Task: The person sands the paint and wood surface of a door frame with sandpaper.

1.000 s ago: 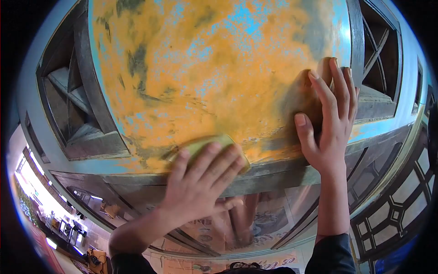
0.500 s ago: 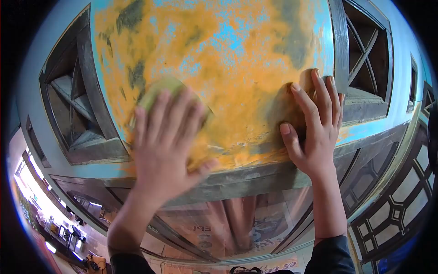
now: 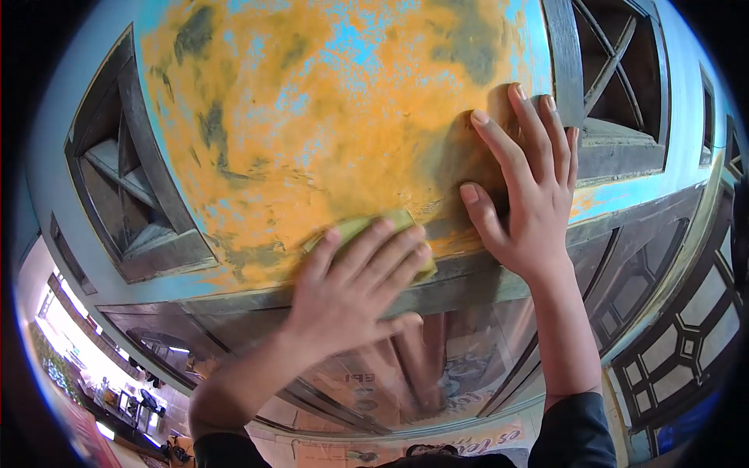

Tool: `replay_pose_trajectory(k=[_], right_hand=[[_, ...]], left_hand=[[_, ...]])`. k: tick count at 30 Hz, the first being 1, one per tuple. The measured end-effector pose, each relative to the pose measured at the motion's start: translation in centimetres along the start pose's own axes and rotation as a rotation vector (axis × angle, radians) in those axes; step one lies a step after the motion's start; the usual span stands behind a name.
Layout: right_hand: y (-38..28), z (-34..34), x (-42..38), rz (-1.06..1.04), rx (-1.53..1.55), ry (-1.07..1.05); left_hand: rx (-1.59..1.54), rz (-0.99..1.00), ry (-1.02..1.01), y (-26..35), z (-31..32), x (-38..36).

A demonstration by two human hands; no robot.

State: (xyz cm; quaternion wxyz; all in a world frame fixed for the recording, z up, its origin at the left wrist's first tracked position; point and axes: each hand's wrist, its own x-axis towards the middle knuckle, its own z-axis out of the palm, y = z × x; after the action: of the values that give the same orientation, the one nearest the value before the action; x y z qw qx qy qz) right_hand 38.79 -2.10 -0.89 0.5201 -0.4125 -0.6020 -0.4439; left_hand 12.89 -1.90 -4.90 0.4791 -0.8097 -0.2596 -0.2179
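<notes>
A large panel (image 3: 335, 117) with worn orange paint over blue fills the upper middle of the head view. My left hand (image 3: 355, 285) presses a yellow-green sanding pad (image 3: 351, 228) flat against the panel's lower edge, fingers spread over the pad and hiding most of it. My right hand (image 3: 527, 191) lies flat on the panel's right side, fingers spread and pointing up, holding nothing. Both forearms reach up from dark sleeves at the bottom of the view.
Grey framed openings with cross bars flank the panel at left (image 3: 129, 187) and right (image 3: 616, 86). A grey ledge (image 3: 257, 300) runs below the panel. Newspaper sheets (image 3: 406, 382) lie beneath. A lattice frame (image 3: 679, 351) stands at the lower right.
My left hand slid the pad from the panel's upper left down to the lower edge at the middle. My right hand stayed flat on the panel's right side.
</notes>
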Motion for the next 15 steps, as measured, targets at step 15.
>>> replay_pose_trajectory(k=[15], right_hand=[[0.1, 0.1, -0.1, -0.009, -0.009, 0.014]], left_hand=[[0.029, -0.067, -0.062, -1.2, 0.8, 0.6]])
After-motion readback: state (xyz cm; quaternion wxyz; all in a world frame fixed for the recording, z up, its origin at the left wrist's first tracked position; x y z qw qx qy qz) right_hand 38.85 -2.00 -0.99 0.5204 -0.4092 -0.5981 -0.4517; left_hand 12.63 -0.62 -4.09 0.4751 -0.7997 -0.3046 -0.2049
